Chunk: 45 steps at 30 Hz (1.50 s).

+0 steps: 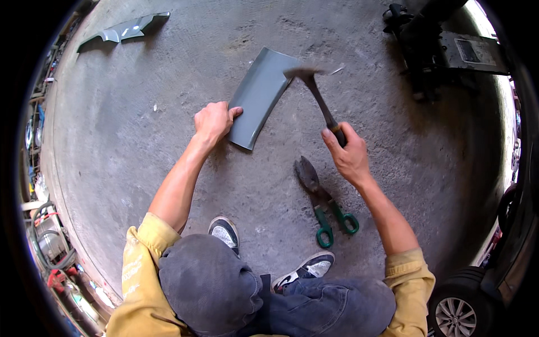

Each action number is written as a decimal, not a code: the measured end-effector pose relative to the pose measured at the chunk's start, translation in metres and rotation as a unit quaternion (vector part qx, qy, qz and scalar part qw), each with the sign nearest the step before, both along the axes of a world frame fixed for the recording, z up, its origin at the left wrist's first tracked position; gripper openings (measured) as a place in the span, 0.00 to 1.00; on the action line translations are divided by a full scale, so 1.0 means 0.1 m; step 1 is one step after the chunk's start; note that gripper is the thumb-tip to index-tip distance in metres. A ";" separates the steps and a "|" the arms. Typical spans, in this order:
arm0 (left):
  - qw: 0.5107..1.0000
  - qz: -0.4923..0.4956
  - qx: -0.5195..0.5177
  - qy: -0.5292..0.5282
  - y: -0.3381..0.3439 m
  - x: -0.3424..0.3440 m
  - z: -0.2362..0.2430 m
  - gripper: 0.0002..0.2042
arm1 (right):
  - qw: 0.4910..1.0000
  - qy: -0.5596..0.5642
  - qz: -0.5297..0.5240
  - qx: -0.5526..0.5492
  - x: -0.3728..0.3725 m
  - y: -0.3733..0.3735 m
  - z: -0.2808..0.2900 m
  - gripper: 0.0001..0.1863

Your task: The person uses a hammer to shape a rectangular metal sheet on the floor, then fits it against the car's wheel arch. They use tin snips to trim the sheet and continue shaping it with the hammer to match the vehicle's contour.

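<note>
Going by the head view, since that's the one we've got: we're crouched over a rough concrete floor, dark trousers and shoes at the bottom of the frame, yellow sleeves coming in on both sides.

The grey panel sits just above the middle of the frame, a slightly curved strip slanting from upper right to lower left. Our left hand has hold of its left edge, thumb pressed on the top face; the fingertips are hidden, so we can't say how far they tuck under.

Our right hand, right of centre, is wrapped around the handle of a hammer. The hammer's head overlaps the panel's upper right edge, but we honestly can't tell if they're touching.

Below the right hand there's a pair of green-handled shears lying on the concrete, blades toward the upper left, handles spread a bit. Up in the upper left of the frame is another shiny greyish piece with a jagged edge. Lower right corner: a car wheel. Left rim: hoses and assorted clutter.
</note>
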<state>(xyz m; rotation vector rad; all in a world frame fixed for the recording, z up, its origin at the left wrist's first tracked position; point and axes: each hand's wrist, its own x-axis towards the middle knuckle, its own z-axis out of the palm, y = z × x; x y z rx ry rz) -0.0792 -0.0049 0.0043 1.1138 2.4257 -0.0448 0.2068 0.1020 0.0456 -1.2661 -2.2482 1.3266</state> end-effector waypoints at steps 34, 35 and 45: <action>0.999 -0.023 0.028 0.041 0.10 0.04 0.06 0.24 | 0.978 -0.201 0.005 0.050 -0.24 0.06 -0.29 0.26; 0.998 -0.027 0.037 0.041 0.12 0.05 0.07 0.24 | 0.979 -0.165 -0.019 0.120 -0.22 0.07 -0.35 0.25; 0.997 -0.033 0.032 0.054 0.08 0.01 0.04 0.24 | 0.983 -0.167 0.000 0.083 -0.23 0.02 -0.25 0.24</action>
